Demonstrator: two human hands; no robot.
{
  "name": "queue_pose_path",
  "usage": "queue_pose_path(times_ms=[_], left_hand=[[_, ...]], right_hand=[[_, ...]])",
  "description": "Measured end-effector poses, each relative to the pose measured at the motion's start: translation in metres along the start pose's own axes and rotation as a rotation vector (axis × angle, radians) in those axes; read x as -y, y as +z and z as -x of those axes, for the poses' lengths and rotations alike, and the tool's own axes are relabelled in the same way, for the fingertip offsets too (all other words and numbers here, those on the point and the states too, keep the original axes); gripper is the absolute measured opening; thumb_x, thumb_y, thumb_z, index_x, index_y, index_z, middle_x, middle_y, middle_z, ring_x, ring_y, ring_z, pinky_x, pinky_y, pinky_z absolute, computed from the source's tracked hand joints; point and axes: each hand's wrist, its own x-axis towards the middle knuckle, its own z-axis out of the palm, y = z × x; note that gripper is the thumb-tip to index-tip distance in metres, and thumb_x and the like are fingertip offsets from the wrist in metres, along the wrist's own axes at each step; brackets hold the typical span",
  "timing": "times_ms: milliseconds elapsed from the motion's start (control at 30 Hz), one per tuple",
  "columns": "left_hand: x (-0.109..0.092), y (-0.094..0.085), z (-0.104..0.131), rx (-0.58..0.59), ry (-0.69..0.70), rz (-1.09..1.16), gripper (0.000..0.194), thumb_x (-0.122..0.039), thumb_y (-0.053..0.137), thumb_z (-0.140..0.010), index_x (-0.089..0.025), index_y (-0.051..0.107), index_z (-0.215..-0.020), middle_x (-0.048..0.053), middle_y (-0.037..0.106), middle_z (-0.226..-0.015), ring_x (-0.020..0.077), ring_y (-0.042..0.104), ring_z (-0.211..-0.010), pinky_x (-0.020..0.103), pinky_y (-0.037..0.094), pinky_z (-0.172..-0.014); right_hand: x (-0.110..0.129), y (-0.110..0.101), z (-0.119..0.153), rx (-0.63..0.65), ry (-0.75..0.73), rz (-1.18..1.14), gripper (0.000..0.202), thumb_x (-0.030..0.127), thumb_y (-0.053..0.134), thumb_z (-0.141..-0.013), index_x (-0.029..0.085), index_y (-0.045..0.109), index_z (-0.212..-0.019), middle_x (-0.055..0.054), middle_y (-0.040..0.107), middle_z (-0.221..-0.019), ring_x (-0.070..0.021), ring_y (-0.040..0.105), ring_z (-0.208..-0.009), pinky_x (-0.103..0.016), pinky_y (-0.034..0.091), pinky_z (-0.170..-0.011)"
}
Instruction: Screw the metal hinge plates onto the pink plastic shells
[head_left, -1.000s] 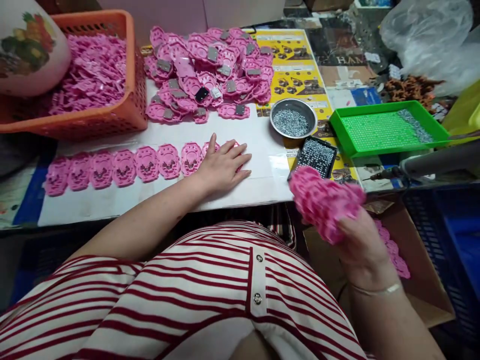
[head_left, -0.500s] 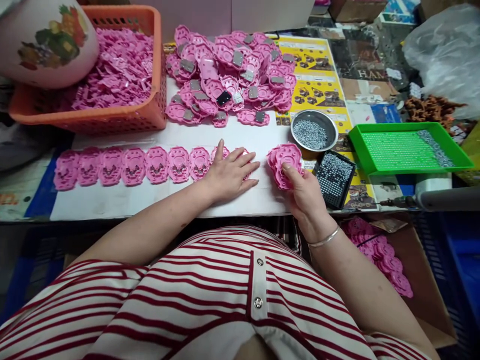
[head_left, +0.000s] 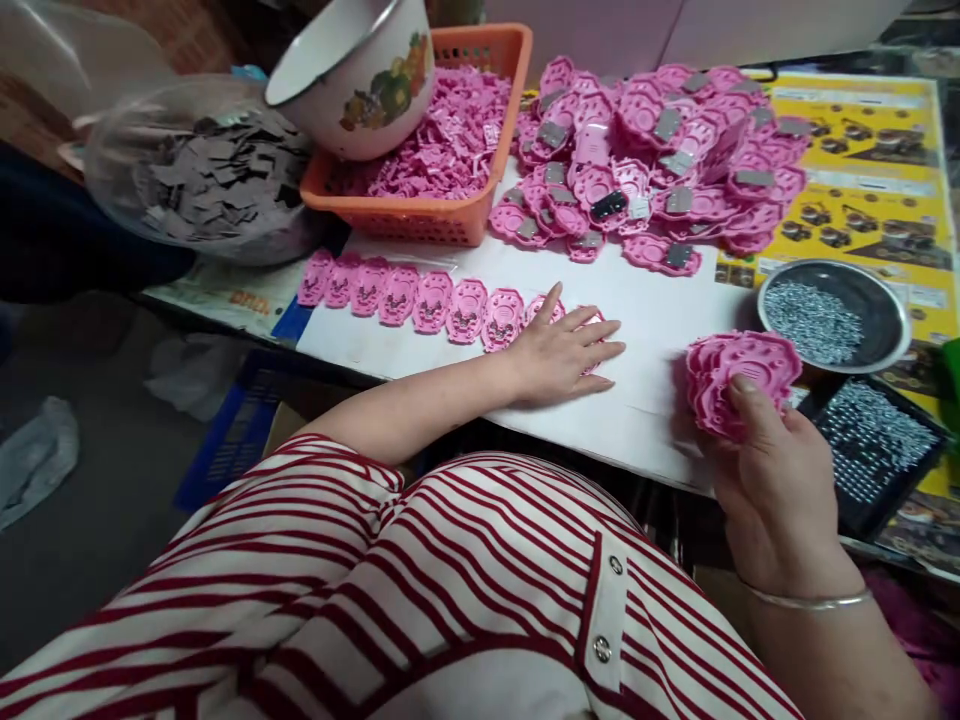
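My left hand [head_left: 559,350] lies flat with fingers spread over the right end of a row of pink plastic shells [head_left: 433,301]. It partly hides the last shells; the others lie side by side on white card [head_left: 637,345], with small dark metallic parts in them. In my right hand [head_left: 772,460] is a stack of pink plastic shells [head_left: 739,375], the thumb pressed on top and the fingers hidden beneath. That stack is just above the card's right part, close to a metal bowl of small screws [head_left: 817,320] and a black screw tray [head_left: 877,440].
Behind the row is a heap of pink shells [head_left: 652,150], several with grey plates. An orange basket [head_left: 420,215] of pink parts stands at the back, with an enamel pot [head_left: 375,90] on it. Farther left is a clear bowl [head_left: 112,170] of grey pieces. The table's front edge runs below my hands.
The view has swung left, bringing in the bowl of grey pieces and losing most of the green tray. My left hand stays on the row; my right hand still holds the stack.
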Motion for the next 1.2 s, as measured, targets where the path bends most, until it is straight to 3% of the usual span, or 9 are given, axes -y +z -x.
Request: queue_pose_path(times_ms=[100,267,400,500,633,767,867,1033,1200], left_hand=[[-0.011,-0.003,-0.001,-0.040,-0.017,0.027,0.064,-0.057,0.048,-0.098,-0.026,0.039,-0.153,0.008,0.033,-0.163,0.0330,0.023,-0.152,0.068,0.002,-0.122],[-0.038,-0.008,-0.012,-0.112,-0.033,0.175,0.069,-0.053,0.048,-0.099,-0.020,0.031,-0.157,0.017,0.035,-0.160,0.0325,0.037,-0.146,0.052,0.020,-0.122],[-0.053,-0.010,-0.023,-0.074,0.019,0.217,0.097,-0.063,0.067,-0.084,-0.021,0.024,-0.159,0.022,0.018,-0.165,0.0379,0.023,-0.152,0.059,0.011,-0.123],[-0.059,-0.011,-0.031,-0.056,0.013,0.244,0.103,-0.059,0.074,-0.079,-0.023,0.020,-0.160,0.021,0.012,-0.167,0.0378,0.019,-0.153,0.060,0.010,-0.123],[-0.059,-0.010,-0.037,-0.051,-0.006,0.265,0.099,-0.057,0.072,-0.080,-0.022,0.023,-0.158,0.020,0.018,-0.165,0.0387,0.024,-0.151,0.063,0.010,-0.122],[-0.052,-0.005,-0.036,-0.077,0.004,0.285,0.102,-0.066,0.070,-0.078,-0.020,0.026,-0.157,0.022,0.027,-0.161,0.0365,0.025,-0.150,0.068,0.006,-0.120],[-0.045,0.001,-0.031,-0.076,0.004,0.273,0.107,-0.069,0.072,-0.075,-0.020,0.024,-0.157,0.023,0.028,-0.160,0.0350,0.022,-0.151,0.070,0.003,-0.119],[-0.038,0.006,-0.021,-0.057,-0.035,0.227,0.110,-0.071,0.073,-0.073,-0.020,0.025,-0.157,0.022,0.028,-0.160,0.0389,0.023,-0.150,0.072,0.002,-0.119],[-0.036,0.008,-0.014,-0.080,-0.035,0.204,0.106,-0.069,0.072,-0.075,-0.020,0.025,-0.156,0.023,0.029,-0.159,0.0381,0.024,-0.150,0.072,0.000,-0.118]], right_hand=[[-0.001,0.009,0.002,-0.018,0.032,0.034,0.029,0.042,0.078,-0.070,0.018,0.069,-0.082,-0.001,0.068,-0.076,-0.0099,0.056,-0.060,-0.029,0.051,-0.061],[-0.007,0.012,-0.002,0.063,0.038,0.045,0.047,0.050,0.080,-0.066,0.018,0.065,-0.097,-0.004,0.073,-0.091,-0.0139,0.065,-0.078,-0.033,0.058,-0.078],[-0.010,0.010,-0.005,0.062,0.058,0.077,0.058,0.052,0.082,-0.062,0.020,0.059,-0.105,-0.004,0.073,-0.094,-0.0171,0.067,-0.085,-0.035,0.059,-0.079],[-0.010,0.009,-0.005,0.093,0.073,0.092,0.061,0.053,0.083,-0.060,0.020,0.058,-0.106,-0.004,0.073,-0.093,-0.0168,0.068,-0.086,-0.035,0.059,-0.079],[-0.005,0.008,-0.004,0.148,0.095,0.084,0.057,0.053,0.084,-0.058,0.019,0.063,-0.098,-0.004,0.073,-0.087,-0.0159,0.067,-0.079,-0.033,0.059,-0.075],[-0.001,0.003,-0.006,0.172,0.136,0.055,0.044,0.059,0.073,-0.070,0.018,0.067,-0.082,-0.004,0.071,-0.074,-0.0154,0.065,-0.068,-0.033,0.059,-0.067],[-0.001,-0.002,-0.008,0.150,0.175,0.047,0.031,0.049,0.068,-0.076,0.019,0.065,-0.077,-0.002,0.068,-0.067,-0.0160,0.064,-0.065,-0.034,0.060,-0.066],[-0.007,-0.009,-0.011,0.097,0.182,0.074,0.018,0.030,0.069,-0.073,0.021,0.062,-0.086,0.001,0.066,-0.067,-0.0148,0.062,-0.061,-0.036,0.061,-0.064],[-0.015,-0.016,-0.014,0.041,0.120,0.117,0.026,0.033,0.068,-0.074,0.022,0.058,-0.095,0.001,0.064,-0.073,-0.0155,0.062,-0.063,-0.039,0.061,-0.065]])
